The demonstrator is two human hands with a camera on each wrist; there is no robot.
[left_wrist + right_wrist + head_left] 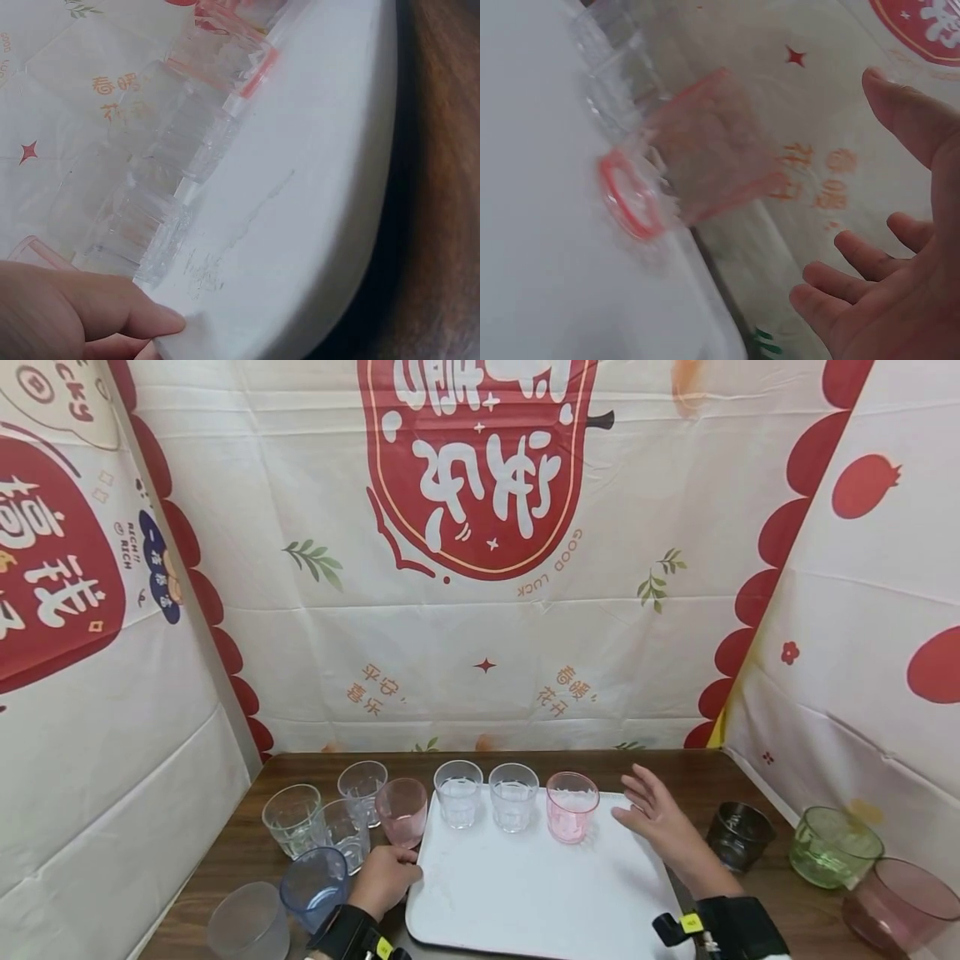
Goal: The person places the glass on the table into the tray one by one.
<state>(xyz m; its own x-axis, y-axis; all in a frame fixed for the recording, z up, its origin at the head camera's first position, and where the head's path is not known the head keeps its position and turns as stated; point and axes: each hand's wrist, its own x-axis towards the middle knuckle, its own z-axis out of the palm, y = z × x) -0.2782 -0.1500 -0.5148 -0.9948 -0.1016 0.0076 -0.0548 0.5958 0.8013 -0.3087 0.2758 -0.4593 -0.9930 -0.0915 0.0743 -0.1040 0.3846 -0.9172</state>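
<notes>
A white tray (525, 885) lies on the table, with two clear glasses (459, 795) (513, 799) and a pink glass (572, 808) in a row along its far edge. My left hand (385, 881) pinches the tray's left edge; in the left wrist view the thumb (154, 319) lies on top of the rim and fingers are beneath it. To the right of the pink glass, my right hand (656, 814) hovers with spread fingers, apart from the glass. The right wrist view shows the same hand (892, 277) holding nothing.
Left of the tray stand another pink glass (402, 814), several clear glasses (292, 822), a blue glass (315, 885) and a frosted cup (250, 922). On the right are a black glass (739, 837), a green glass (835, 847) and a dark pink glass (896, 906). Printed cloth walls enclose the table.
</notes>
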